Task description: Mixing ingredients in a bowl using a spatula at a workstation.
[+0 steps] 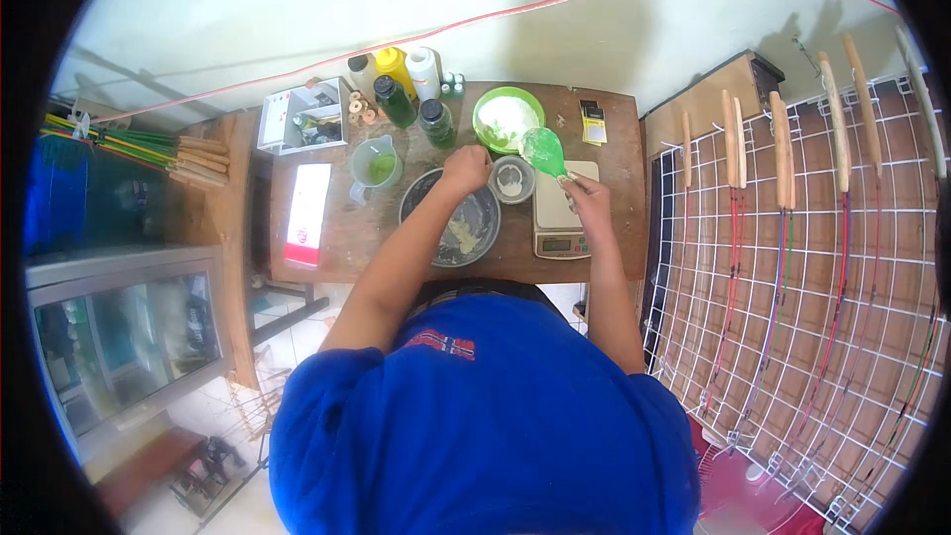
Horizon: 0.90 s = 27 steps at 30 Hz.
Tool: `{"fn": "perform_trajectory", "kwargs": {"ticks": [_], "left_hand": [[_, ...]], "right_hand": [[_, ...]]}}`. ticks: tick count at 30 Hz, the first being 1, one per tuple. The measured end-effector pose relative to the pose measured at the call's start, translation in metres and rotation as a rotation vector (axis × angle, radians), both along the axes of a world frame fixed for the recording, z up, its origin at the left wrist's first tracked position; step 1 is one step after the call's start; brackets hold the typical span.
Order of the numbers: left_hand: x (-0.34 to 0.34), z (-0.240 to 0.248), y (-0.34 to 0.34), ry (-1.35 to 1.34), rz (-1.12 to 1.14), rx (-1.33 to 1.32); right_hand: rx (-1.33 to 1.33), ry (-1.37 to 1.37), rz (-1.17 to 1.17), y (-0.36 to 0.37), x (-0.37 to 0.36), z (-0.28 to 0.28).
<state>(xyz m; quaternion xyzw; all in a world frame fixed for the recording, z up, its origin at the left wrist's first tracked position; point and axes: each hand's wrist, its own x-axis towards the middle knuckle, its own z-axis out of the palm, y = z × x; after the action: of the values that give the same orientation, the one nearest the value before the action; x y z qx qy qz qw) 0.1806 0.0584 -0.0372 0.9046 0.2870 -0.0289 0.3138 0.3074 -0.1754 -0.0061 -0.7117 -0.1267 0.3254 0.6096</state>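
Observation:
My right hand (591,202) is closed round the handle of a green spoon (542,149), whose broad head is coated with white powder. The spoon's head is over the near right edge of a bright green bowl (507,119) heaped with white powder. My left hand (468,170) is closed at the left rim of a small bowl (512,181) with some white powder in it. Below my left forearm stands a wide grey basin (482,238) with pale, clumpy dough or powder on its bottom. A kitchen scale (565,210) lies under and beside my right hand.
Left on the wooden table (347,256) are a measuring jug (376,168) with green contents, a red-and-white packet (309,213) and a white box (303,119). Bottles, among them a yellow one (393,69), stand at the back. A wire grid rack (792,287) with wooden-handled tools is at the right.

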Motion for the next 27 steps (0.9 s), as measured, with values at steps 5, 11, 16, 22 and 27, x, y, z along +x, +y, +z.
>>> {"fn": "perform_trajectory", "kwargs": {"ticks": [5,11,16,22,27], "left_hand": [[-0.002,0.004,-0.001,-0.111,-0.148,0.151],[-0.007,0.018,-0.005,-0.270,-0.256,0.202],[-0.004,0.041,-0.015,-0.406,-0.174,0.224],[-0.028,0.066,-0.020,-0.497,0.072,0.072],[-0.084,0.067,-0.023,-0.633,0.260,-0.137]], "right_hand": [[0.009,0.030,-0.010,-0.004,-0.003,0.007],[0.043,0.025,-0.028,-0.014,-0.009,0.018],[0.122,-0.068,-0.126,-0.018,-0.018,0.024],[0.186,-0.046,-0.134,-0.020,-0.031,0.037],[0.154,-0.036,-0.124,-0.014,-0.047,0.034]]}}
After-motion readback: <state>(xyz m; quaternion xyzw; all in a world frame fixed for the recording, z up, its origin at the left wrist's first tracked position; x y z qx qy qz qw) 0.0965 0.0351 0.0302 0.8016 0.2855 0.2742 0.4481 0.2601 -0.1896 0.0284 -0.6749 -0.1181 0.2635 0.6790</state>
